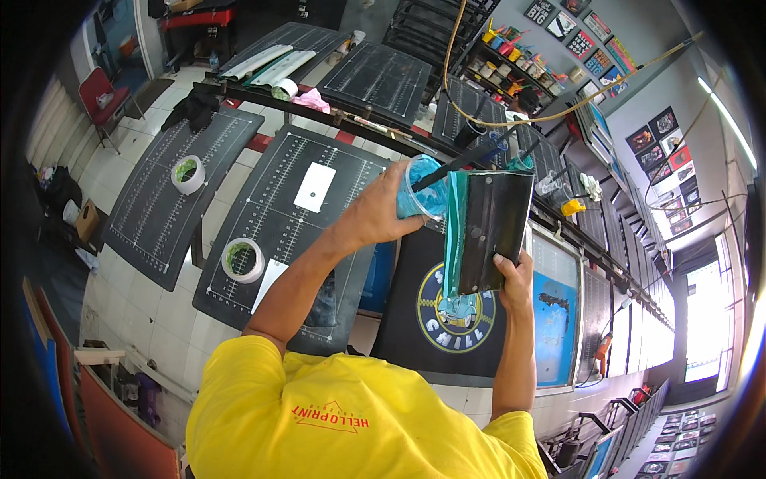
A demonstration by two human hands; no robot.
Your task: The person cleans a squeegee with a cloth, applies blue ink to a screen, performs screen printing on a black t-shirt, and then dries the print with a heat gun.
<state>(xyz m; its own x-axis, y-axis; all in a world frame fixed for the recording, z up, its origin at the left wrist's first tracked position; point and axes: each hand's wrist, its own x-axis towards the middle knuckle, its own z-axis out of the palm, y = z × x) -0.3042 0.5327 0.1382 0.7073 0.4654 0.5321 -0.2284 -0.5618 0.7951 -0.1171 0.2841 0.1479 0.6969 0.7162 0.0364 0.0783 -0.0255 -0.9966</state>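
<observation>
Our left grip (pixel 381 206) is clamped round the teal-filled cup (pixel 426 201) and our right grip (pixel 513 276) on the squeegee (pixel 496 227), both held over the black printed panel (pixel 403 307), so we should keep them close to catch drips.

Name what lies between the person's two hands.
In the head view, between the left hand and right hand: a clear cup of blue paste, then a black, teal-edged tool.

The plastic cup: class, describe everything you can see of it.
The cup looks like clear plastic with a round rim. Thick-looking teal paste shows inside. It is tilted, mouth toward the right, gripped by the left hand; a black stick reaches into it. Whether it touches the black squeegee is unclear.
</observation>
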